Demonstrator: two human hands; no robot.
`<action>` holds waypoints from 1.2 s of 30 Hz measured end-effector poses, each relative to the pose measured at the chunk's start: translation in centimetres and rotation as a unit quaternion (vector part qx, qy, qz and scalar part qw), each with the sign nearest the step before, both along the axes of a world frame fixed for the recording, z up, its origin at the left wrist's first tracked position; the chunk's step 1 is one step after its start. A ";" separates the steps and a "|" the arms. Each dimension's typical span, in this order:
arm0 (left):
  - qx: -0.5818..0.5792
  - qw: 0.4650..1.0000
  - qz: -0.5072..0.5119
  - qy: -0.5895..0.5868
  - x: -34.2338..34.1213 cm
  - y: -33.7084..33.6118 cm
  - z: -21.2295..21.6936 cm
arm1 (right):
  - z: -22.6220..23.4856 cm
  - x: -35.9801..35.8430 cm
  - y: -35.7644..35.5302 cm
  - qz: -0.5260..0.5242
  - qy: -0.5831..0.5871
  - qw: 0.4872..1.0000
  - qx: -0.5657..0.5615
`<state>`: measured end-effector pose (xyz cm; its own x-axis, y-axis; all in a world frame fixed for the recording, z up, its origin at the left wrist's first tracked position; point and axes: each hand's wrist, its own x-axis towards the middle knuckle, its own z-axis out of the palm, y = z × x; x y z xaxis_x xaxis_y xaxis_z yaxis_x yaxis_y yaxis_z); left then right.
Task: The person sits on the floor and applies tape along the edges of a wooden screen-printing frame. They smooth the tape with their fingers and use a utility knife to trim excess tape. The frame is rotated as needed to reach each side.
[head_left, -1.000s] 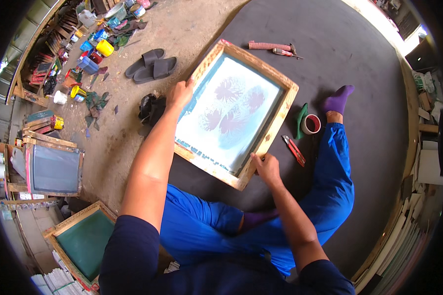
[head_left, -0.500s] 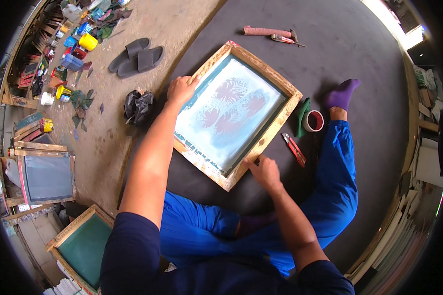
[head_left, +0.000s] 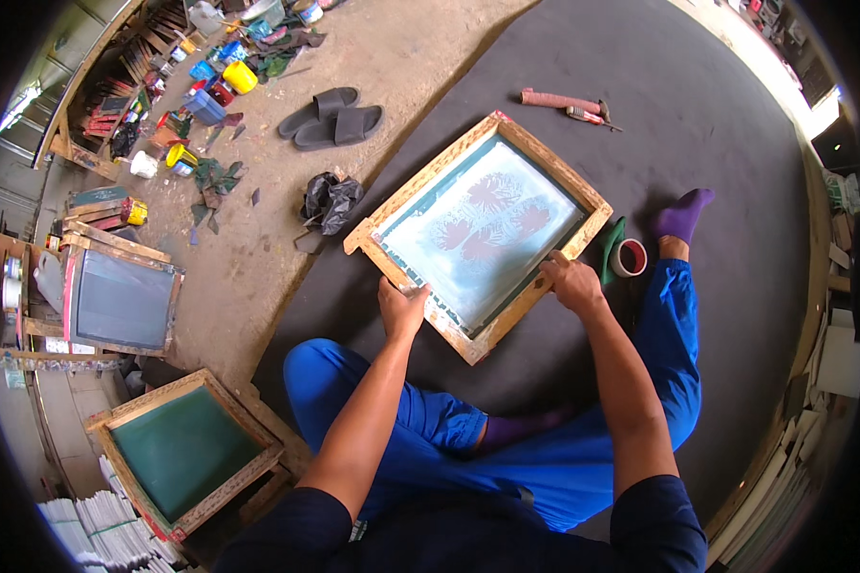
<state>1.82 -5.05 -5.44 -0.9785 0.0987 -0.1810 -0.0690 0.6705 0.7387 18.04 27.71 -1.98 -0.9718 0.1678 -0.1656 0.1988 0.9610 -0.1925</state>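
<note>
A wooden screen-printing frame (head_left: 548,156) lies slanted across the dark mat in front of me. Its pale blue mesh (head_left: 476,272) bears leafy, flower-like shapes, with dark green along the margins. My left hand (head_left: 403,309) grips the near left rail, thumb on top and fingers partly hidden. On the right rail, my right hand (head_left: 573,281) is closed around the wood, its fingertips partly out of sight. Just beyond that hand are a tape roll (head_left: 631,274) with a red inside and a green piece of cloth (head_left: 612,244).
A hammer (head_left: 556,99) and a screwdriver (head_left: 591,116) lie beyond the frame. Leftward are black slippers (head_left: 344,127), a crumpled black bag (head_left: 331,202), a green screen (head_left: 186,458), a grey screen (head_left: 124,298) and paint containers (head_left: 240,78). My outstretched leg (head_left: 674,353) is at right.
My left hand has shifted from the far left rail to the near left one. My right hand has slid farther up the right rail. The frame has turned slightly, and the red cutter is now out of sight.
</note>
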 end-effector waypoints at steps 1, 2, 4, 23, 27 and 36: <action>0.010 1.000 0.005 0.005 0.0 0.1 0.0 | 0.5 0.1 -0.3 0.000 0.019 1.000 0.002; -0.005 1.000 0.005 0.014 -0.7 0.0 0.2 | 1.0 0.3 -0.8 0.005 0.038 0.999 -0.007; -0.014 0.999 0.010 0.049 -3.1 -0.5 0.1 | 1.7 0.1 -2.0 -0.018 0.044 0.999 0.018; -0.125 0.944 -0.238 0.193 -17.4 -6.1 10.6 | 3.2 3.0 -15.7 -0.230 0.188 0.948 -0.113; -0.117 0.943 -0.234 0.205 -18.2 -6.7 7.9 | -1.2 8.4 -4.9 -0.363 0.160 0.912 0.106; -0.095 0.950 -0.247 0.168 -17.1 -4.6 5.9 | -3.2 10.8 -2.1 -0.415 0.051 0.908 -0.028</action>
